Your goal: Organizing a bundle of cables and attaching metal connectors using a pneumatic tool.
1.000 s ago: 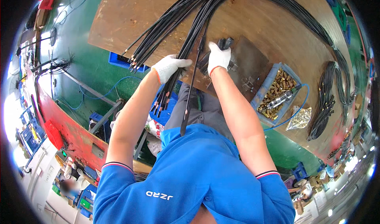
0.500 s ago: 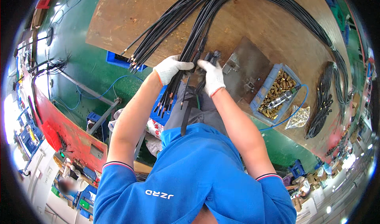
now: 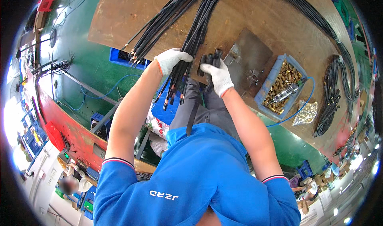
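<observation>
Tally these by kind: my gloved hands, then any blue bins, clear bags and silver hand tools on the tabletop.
Gloved hands: 2, left hand and right hand
Blue bins: 1
Clear bags: 1
Silver hand tools: 1, lying in the bin
Total: 5

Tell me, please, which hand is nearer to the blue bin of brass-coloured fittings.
Right: the right hand is left of the bin; the left hand is farther left, at the cables.

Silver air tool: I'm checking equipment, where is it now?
In the head view, the silver air tool lies on brass-coloured fittings in the blue bin, to the right of the right hand.
</observation>
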Demonstrator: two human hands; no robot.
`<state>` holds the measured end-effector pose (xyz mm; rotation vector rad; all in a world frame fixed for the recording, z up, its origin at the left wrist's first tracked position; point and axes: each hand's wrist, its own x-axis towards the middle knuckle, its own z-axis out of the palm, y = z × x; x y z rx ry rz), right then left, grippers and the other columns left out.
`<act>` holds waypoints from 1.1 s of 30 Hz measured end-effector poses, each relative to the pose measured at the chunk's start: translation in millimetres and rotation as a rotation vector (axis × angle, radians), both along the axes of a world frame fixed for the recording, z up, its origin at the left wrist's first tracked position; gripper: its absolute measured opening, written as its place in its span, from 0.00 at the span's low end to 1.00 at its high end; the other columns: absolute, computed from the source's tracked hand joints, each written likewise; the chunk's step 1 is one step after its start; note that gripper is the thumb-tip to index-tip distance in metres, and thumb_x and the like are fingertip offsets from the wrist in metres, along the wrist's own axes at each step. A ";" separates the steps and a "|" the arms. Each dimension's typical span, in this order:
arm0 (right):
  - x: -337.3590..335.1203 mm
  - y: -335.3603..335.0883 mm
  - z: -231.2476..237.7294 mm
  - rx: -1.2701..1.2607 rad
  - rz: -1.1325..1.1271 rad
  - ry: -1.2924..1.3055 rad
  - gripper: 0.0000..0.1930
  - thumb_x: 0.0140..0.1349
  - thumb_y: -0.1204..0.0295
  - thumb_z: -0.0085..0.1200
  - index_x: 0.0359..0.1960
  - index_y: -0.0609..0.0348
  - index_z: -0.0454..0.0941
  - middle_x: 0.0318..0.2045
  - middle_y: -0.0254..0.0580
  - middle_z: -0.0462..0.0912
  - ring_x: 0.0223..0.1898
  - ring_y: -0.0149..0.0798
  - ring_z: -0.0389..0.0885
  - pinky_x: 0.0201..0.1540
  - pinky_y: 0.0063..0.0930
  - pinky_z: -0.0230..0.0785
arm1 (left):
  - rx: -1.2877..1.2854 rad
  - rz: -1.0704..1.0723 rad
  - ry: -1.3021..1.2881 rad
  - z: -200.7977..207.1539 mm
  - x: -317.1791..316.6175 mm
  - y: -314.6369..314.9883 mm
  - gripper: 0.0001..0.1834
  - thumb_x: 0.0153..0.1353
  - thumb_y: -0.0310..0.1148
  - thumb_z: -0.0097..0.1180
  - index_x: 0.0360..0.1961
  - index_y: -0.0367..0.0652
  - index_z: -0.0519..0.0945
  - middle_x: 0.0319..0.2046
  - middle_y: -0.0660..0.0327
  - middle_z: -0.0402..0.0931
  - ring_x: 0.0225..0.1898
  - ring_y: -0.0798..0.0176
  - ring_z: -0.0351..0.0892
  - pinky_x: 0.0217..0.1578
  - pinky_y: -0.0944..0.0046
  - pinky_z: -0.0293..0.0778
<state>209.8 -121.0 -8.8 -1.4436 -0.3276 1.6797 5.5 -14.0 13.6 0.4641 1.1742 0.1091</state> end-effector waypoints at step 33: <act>14.7 -140.3 49.7 -0.026 0.421 0.328 0.29 0.56 0.70 0.77 0.57 0.59 0.77 0.47 0.31 0.83 0.48 0.27 0.79 0.56 0.29 0.74 | 0.123 0.084 0.154 -14.0 45.4 -35.5 0.13 0.58 0.33 0.75 0.42 0.41 0.86 0.32 0.62 0.84 0.31 0.63 0.82 0.34 0.58 0.77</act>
